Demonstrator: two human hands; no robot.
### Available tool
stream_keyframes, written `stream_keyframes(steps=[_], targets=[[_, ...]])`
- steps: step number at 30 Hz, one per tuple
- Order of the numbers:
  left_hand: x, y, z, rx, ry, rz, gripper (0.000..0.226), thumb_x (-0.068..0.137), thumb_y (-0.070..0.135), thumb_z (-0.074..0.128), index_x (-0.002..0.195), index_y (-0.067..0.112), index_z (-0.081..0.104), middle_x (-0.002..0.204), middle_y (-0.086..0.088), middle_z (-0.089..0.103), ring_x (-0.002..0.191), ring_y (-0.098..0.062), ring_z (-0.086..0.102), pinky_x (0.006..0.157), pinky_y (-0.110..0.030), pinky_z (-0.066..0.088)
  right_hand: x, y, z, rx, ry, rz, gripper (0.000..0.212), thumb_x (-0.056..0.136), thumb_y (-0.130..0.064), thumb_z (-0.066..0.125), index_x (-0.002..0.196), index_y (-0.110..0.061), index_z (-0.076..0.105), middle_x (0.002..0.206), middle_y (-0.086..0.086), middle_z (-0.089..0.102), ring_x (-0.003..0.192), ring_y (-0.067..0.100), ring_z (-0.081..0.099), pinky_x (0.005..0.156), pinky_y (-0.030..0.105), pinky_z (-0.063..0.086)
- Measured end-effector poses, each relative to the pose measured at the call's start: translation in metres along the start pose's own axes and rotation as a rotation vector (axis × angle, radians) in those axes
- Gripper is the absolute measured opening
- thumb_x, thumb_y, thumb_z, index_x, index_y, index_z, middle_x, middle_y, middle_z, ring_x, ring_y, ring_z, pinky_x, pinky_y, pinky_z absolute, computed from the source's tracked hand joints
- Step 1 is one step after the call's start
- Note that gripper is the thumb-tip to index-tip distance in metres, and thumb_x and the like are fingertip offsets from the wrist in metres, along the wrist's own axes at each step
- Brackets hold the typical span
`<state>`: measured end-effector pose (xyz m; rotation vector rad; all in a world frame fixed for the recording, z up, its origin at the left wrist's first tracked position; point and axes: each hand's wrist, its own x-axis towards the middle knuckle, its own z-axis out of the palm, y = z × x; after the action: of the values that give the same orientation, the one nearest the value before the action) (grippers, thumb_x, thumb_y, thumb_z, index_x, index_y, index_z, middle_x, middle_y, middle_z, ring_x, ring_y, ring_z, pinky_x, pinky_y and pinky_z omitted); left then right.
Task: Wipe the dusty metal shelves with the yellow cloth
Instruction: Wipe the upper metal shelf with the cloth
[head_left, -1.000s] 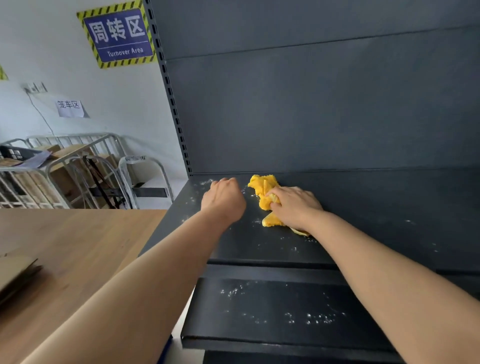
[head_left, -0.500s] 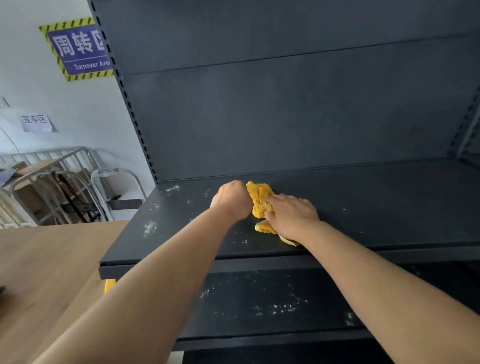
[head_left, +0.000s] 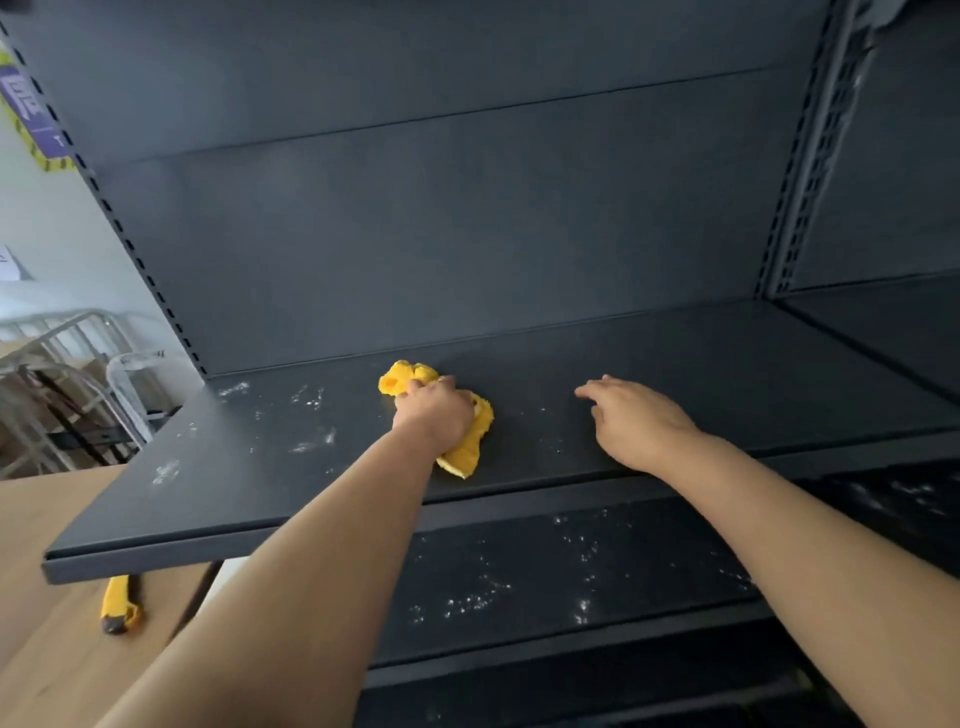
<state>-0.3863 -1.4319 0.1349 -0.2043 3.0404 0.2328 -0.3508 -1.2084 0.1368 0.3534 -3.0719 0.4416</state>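
Note:
A dark metal shelf (head_left: 701, 374) runs across the middle of the head view, with white dust specks on its left half. The crumpled yellow cloth (head_left: 470, 441) lies on it, and my left hand (head_left: 434, 413) is shut on it, pressing it to the shelf. My right hand (head_left: 636, 421) rests flat on the shelf to the right of the cloth, fingers spread, holding nothing. A lower shelf (head_left: 519, 587) beneath carries more scattered white dust.
A slotted upright (head_left: 810, 156) divides this bay from another on the right. Left of the shelving is a wooden table (head_left: 47, 649) with a yellow utility knife (head_left: 118, 605) on it. Metal cage carts (head_left: 62, 384) stand by the white wall.
The cloth has passed from my right hand to my left hand. My right hand has moved away to the right and opened flat on the shelf. The view has shifted right.

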Motion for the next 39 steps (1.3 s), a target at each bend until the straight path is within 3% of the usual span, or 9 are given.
stream_keyframes(steps=[4, 8, 13, 19, 25, 34, 39], targets=[[-0.012, 0.035, 0.006, -0.080, 0.082, 0.024, 0.039, 0.100, 0.023, 0.024, 0.127, 0.015, 0.051, 0.131, -0.013, 0.045, 0.121, -0.038, 0.037, 0.099, -0.047, 0.031, -0.012, 0.027, -0.006, -0.062, 0.012, 0.046, 0.052, 0.093, -0.004, 0.041, 0.141, -0.023, 0.043, 0.151, -0.002, 0.036, 0.134, 0.020, 0.040, 0.105, 0.038, 0.039], [-0.013, 0.069, 0.011, -0.123, 0.076, 0.016, 0.043, 0.099, 0.020, 0.021, 0.130, 0.018, 0.050, 0.142, -0.009, 0.040, 0.128, -0.037, 0.031, 0.101, -0.048, 0.031, -0.021, 0.051, -0.010, -0.077, 0.043, 0.057, 0.051, 0.092, -0.004, 0.041, 0.139, -0.024, 0.046, 0.147, -0.003, 0.043, 0.127, 0.023, 0.048, 0.100, 0.037, 0.044], [-0.025, 0.114, 0.016, -0.152, 0.017, 0.058, 0.047, 0.099, 0.032, 0.023, 0.141, 0.017, 0.038, 0.145, -0.016, 0.031, 0.131, -0.038, 0.027, 0.105, -0.049, 0.031, -0.036, 0.074, -0.012, -0.041, 0.065, 0.062, 0.053, 0.091, -0.001, 0.042, 0.139, -0.023, 0.047, 0.146, -0.003, 0.044, 0.130, 0.023, 0.046, 0.102, 0.039, 0.043], [-0.041, 0.148, 0.028, -0.146, 0.081, 0.142, 0.061, 0.090, 0.059, 0.036, 0.138, 0.023, 0.042, 0.146, -0.008, 0.033, 0.130, -0.034, 0.031, 0.099, -0.044, 0.035, -0.049, 0.085, -0.013, -0.037, 0.117, 0.066, 0.053, 0.090, 0.001, 0.043, 0.137, -0.022, 0.049, 0.144, -0.002, 0.047, 0.127, 0.023, 0.050, 0.099, 0.038, 0.046], [-0.056, 0.120, 0.033, -0.118, 0.175, 0.261, 0.051, 0.089, 0.051, 0.045, 0.134, 0.025, 0.048, 0.131, -0.005, 0.049, 0.118, -0.029, 0.043, 0.087, -0.040, 0.043, -0.048, 0.067, -0.008, -0.031, 0.125, 0.037, 0.052, 0.090, 0.001, 0.041, 0.137, -0.022, 0.049, 0.146, -0.003, 0.045, 0.127, 0.023, 0.049, 0.096, 0.036, 0.047], [-0.068, 0.050, 0.022, -0.189, 0.228, 0.125, 0.044, 0.091, 0.042, 0.046, 0.134, 0.030, 0.047, 0.127, -0.002, 0.052, 0.112, -0.025, 0.051, 0.077, -0.037, 0.046, -0.030, -0.003, 0.012, -0.002, 0.080, -0.114, 0.052, 0.089, -0.001, 0.040, 0.135, -0.023, 0.051, 0.142, -0.002, 0.049, 0.123, 0.025, 0.051, 0.093, 0.039, 0.049], [-0.069, -0.010, 0.013, -0.182, 0.238, 0.010, 0.046, 0.093, 0.040, 0.044, 0.138, 0.031, 0.043, 0.133, -0.002, 0.049, 0.118, -0.027, 0.048, 0.086, -0.041, 0.047, -0.018, -0.045, 0.022, 0.028, 0.077, -0.201, 0.047, 0.090, -0.002, 0.040, 0.129, -0.019, 0.057, 0.138, -0.001, 0.053, 0.119, 0.025, 0.054, 0.093, 0.040, 0.049]])
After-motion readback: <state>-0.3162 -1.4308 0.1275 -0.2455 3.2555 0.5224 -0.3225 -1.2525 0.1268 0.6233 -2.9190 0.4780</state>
